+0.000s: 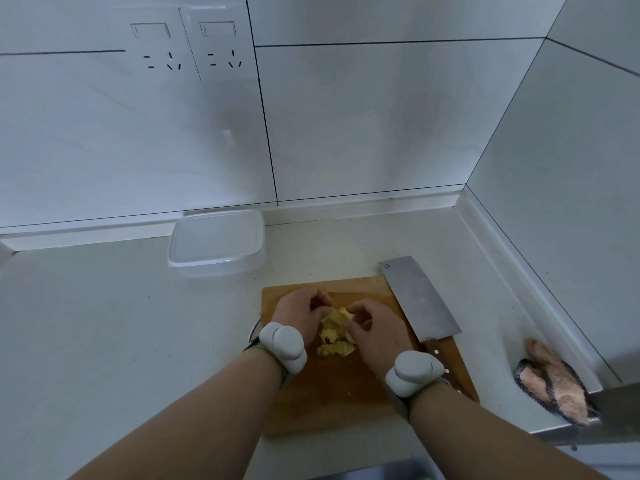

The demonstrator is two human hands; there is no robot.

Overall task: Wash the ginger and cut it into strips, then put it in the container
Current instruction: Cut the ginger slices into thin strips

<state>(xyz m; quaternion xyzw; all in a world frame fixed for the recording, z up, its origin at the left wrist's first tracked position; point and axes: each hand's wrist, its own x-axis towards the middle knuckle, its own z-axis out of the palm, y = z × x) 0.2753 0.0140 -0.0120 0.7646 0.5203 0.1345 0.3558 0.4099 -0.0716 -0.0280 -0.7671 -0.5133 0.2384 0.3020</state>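
Head view
Ginger (335, 336): a yellow heap of cut pieces on the board, between the two hands, toward the board's far half.
Left hand (298, 311): fingers curled in against the heap's left side, gathering pieces; a grey band on the wrist.
Right hand (375, 332): fingers curled in against the heap's right side, gathering pieces; a grey band on the wrist too.
Board (325, 393): wooden, on the counter, near the middle.
Cleaver (419, 299): flat along the board's right edge, blade pointing far, handle near, apart from both hands.
Container (217, 242): clear plastic, far left of the board, against the wall, well apart from the ginger.
Cloth (554, 382): pink, crumpled, at the right by the counter's edge.
Sockets (188, 46): two on the far wall, upper left.
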